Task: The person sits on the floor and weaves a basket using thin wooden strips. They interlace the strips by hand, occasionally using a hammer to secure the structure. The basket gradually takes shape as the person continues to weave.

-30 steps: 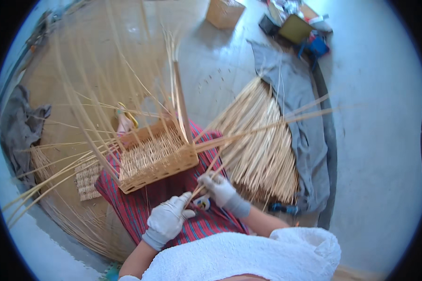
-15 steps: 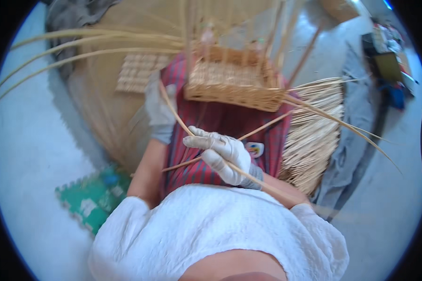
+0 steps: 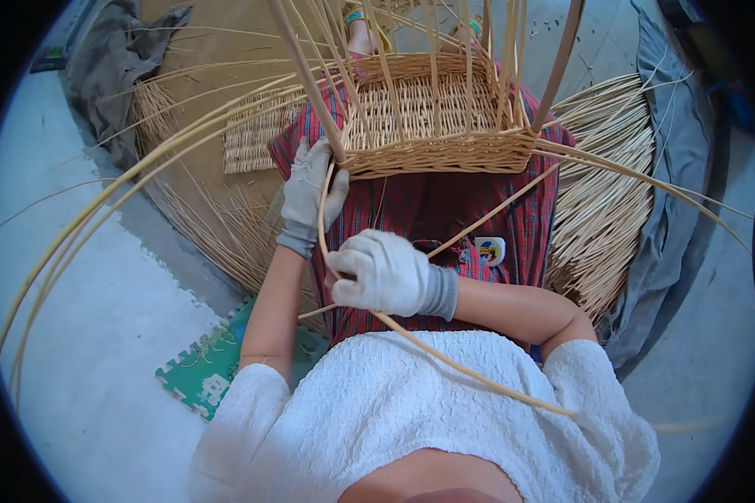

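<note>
Since half a second ago the left hand [image 3: 310,194] has gone from the lap, where both hands were bunched on one cane, up to the near left corner of the basket [image 3: 434,117], and the view has swung so that the basket sits higher and more central. That hand now presses against the corner, its gloved fingers closed round an upright stake [image 3: 304,75] where it leaves the woven wall. The right hand [image 3: 383,272] stays low over the lap, fisted on a long cane [image 3: 445,359]; the cane loops from the corner down through the fist and runs on to the near right across the white top [image 3: 411,411]. So the hands are now apart, one at the basket, one at the cane's lower run, which reads as the cane being bent and worked in at that corner rather than merely held. The basket rests on the red checked cloth [image 3: 445,210] over the knees, its stakes rising past the far edge of view. A bundle of canes [image 3: 604,201] fans out on the floor to the right, a flat woven panel [image 3: 247,142] lies left of the basket, and a green foam mat [image 3: 205,373] shows near left.
</note>
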`<action>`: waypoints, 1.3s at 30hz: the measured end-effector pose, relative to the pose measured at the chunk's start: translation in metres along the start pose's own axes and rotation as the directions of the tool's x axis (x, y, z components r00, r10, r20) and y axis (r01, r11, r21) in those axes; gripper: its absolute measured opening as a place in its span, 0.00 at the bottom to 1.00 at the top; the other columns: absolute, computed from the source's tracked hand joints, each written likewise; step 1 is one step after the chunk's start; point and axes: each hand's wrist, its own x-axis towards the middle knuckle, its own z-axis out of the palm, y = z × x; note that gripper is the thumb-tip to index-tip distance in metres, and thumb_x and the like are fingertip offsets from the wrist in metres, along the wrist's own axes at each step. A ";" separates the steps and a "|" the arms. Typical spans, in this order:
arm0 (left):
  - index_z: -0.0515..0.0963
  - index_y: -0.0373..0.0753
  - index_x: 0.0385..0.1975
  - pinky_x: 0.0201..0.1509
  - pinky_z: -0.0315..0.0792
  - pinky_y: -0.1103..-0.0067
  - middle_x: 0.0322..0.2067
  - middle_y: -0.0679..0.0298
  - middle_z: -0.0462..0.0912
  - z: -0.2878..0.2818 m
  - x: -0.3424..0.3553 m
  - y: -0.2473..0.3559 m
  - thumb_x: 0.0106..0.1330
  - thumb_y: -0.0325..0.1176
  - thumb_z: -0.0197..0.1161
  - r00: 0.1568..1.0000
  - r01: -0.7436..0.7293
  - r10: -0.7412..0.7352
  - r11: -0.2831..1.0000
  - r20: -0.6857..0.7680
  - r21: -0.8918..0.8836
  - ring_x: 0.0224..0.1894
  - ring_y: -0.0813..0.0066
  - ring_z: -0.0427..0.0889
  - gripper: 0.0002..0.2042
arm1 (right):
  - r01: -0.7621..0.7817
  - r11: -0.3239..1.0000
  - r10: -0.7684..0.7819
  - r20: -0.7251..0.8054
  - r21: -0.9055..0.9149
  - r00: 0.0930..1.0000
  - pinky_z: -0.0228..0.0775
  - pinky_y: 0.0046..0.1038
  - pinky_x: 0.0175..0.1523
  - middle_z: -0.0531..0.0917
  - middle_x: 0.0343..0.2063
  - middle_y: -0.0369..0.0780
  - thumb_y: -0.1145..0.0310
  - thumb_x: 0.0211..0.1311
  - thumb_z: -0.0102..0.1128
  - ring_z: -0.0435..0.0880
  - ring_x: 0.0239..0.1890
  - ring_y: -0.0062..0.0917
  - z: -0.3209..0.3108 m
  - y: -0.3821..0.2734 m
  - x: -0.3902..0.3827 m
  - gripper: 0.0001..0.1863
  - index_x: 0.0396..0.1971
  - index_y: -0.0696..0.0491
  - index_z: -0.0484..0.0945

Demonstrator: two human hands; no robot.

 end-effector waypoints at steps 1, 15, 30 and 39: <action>0.72 0.43 0.65 0.78 0.56 0.61 0.59 0.50 0.77 -0.003 0.004 0.006 0.67 0.28 0.56 1.000 0.007 -0.008 0.999 0.021 0.051 0.70 0.45 0.67 0.24 | 0.142 0.983 -0.148 -0.049 -0.114 0.988 0.78 0.37 0.35 0.85 0.34 0.41 0.60 0.49 0.70 0.85 0.33 0.34 -0.003 0.008 -0.003 0.12 0.29 0.50 0.81; 0.73 0.40 0.32 0.24 0.65 0.79 0.17 0.70 0.66 0.025 0.054 -0.020 0.73 0.69 0.41 0.972 0.197 -0.122 -0.057 0.203 -0.979 0.17 0.78 0.65 0.33 | 0.237 0.967 -0.234 0.038 -0.099 0.971 0.71 0.31 0.27 0.84 0.33 0.36 0.63 0.47 0.73 0.81 0.26 0.26 -0.020 0.001 0.004 0.15 0.21 0.46 0.70; 0.76 0.40 0.30 0.55 0.74 0.72 0.29 0.63 0.81 -0.006 0.049 -0.012 0.69 0.65 0.56 0.975 0.222 -0.075 0.227 0.210 -0.948 0.35 0.72 0.81 0.28 | -0.421 0.534 0.834 -0.375 0.734 0.404 0.80 0.22 0.34 0.86 0.30 0.39 0.78 0.57 0.75 0.86 0.29 0.21 -0.069 0.142 -0.042 0.16 0.42 0.55 0.77; 0.74 0.39 0.36 0.51 0.82 0.74 0.38 0.63 0.83 0.029 0.033 -0.018 0.56 0.14 0.71 0.910 0.393 -0.362 0.605 0.200 -0.692 0.43 0.71 0.85 0.15 | -0.356 0.889 0.458 -0.526 0.290 0.716 0.81 0.25 0.48 0.87 0.45 0.43 0.79 0.60 0.69 0.87 0.45 0.26 -0.075 0.110 0.011 0.17 0.49 0.57 0.78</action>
